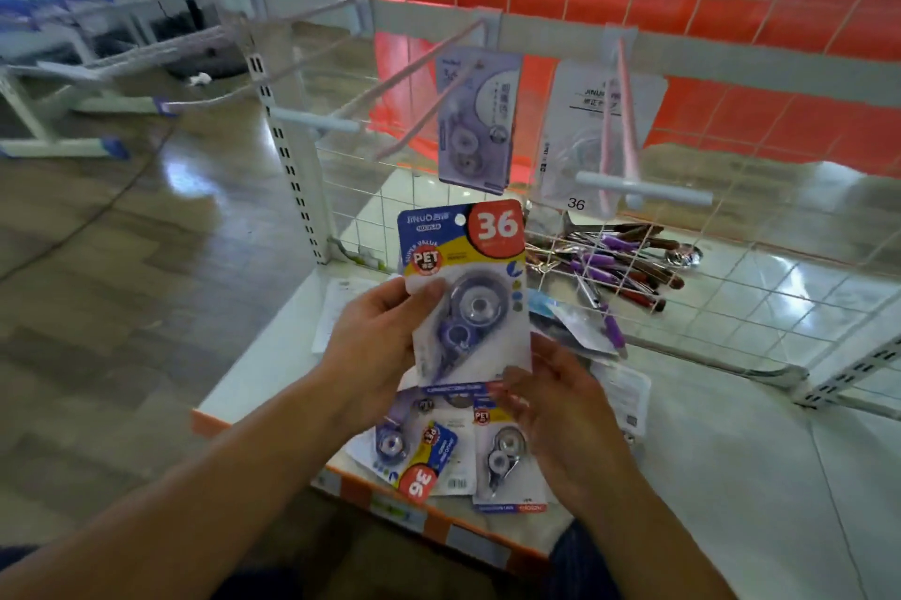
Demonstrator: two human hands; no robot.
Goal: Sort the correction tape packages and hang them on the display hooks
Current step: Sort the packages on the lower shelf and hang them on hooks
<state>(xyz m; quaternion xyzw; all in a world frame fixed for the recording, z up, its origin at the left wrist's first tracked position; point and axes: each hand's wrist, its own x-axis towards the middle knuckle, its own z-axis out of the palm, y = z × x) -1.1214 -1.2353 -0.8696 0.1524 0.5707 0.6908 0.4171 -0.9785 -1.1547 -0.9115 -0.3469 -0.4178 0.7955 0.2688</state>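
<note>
Only two hung packages (475,121) were on the hooks (419,63) at twelve to one o'clock, while the left hand (375,341) gripped a blue package (463,287) upright at centre, the right hand (556,404) hovered loose-fingered at its lower edge, and several loose packages (439,448) lay unsorted at six o'clock.

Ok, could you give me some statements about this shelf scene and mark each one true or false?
1. The left hand grips a blue-and-yellow card package with a red 36 circle. True.
2. Every pink wire display hook is empty. False: a lavender package and a white package hang on two.
3. More correction tape packages lie on the white shelf. True.
4. The right hand grips a purple pen. False: it is open, holding nothing.
</note>
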